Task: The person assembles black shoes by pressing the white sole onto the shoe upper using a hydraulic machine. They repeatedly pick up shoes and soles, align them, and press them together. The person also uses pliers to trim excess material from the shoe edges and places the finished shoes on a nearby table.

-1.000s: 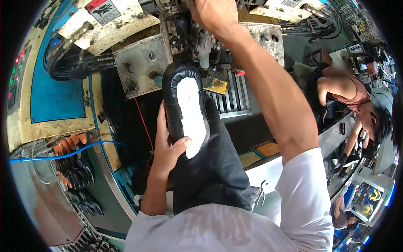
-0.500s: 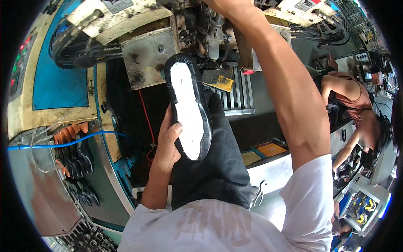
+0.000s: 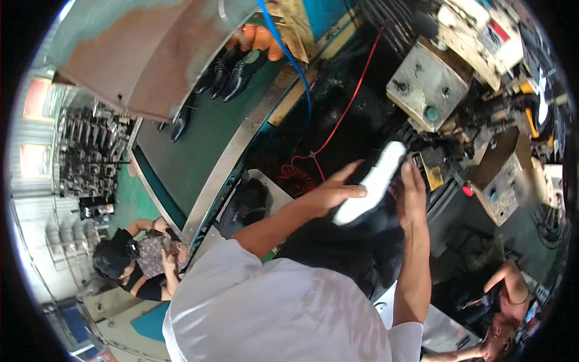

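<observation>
A black shoe upper with a white underside is held bottom-up above my lap, tilted with its far end to the right. My left hand grips its left side, the thumb lying over the edge of the white underside. My right hand is closed against the other side, fingers pointing away from me. The black sides of the shoe upper merge with my dark trousers, so its outline is partly hidden.
On the left, a green conveyor belt carries several black shoes beside orange gloves. Soiled machine blocks stand far right. A red coiled hose hangs beyond my left arm. Co-workers sit at lower left and lower right.
My view has swung left toward the conveyor. My right hand has come down from the machine to the shoe upper, which has tipped to the right in my left hand.
</observation>
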The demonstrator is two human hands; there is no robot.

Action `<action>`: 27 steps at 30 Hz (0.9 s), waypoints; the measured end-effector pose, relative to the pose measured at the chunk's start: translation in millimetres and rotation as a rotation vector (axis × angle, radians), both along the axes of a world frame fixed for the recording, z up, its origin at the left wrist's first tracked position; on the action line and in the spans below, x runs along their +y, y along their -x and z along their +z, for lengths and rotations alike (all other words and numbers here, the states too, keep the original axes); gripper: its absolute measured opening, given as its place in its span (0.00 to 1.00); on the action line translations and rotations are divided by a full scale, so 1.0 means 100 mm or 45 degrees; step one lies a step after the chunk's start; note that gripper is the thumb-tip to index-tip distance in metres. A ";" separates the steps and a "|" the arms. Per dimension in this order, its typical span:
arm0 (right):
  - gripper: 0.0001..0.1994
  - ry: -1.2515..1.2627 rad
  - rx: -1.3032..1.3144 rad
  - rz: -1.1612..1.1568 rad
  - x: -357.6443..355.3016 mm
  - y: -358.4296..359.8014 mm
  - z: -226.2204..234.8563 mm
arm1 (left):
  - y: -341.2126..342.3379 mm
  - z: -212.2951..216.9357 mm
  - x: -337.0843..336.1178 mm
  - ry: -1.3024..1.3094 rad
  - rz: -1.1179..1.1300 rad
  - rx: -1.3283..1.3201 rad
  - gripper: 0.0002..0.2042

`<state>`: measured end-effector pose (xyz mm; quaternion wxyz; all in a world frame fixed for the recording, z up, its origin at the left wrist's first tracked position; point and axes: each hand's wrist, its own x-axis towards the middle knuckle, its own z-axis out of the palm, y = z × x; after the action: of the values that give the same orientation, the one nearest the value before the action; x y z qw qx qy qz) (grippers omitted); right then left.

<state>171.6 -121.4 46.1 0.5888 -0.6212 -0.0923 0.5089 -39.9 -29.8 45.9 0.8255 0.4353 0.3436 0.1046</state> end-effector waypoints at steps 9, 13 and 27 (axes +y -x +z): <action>0.27 0.246 -0.243 -0.030 -1.13 -0.39 -0.42 | 2.60 -0.27 1.42 -0.992 0.339 1.641 0.53; 0.25 0.337 -0.183 -0.128 -1.50 -0.45 -0.62 | 4.25 -1.37 1.80 -1.568 0.054 2.190 0.44; 0.20 0.520 -0.359 -0.306 -2.18 -0.63 -0.29 | 5.10 -2.22 2.71 -1.125 -0.017 2.596 0.27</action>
<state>234.9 -339.6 17.0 0.4888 -0.7983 0.0056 0.3518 -550.3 241.3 -175.7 -0.0707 0.5753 0.7916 -0.1936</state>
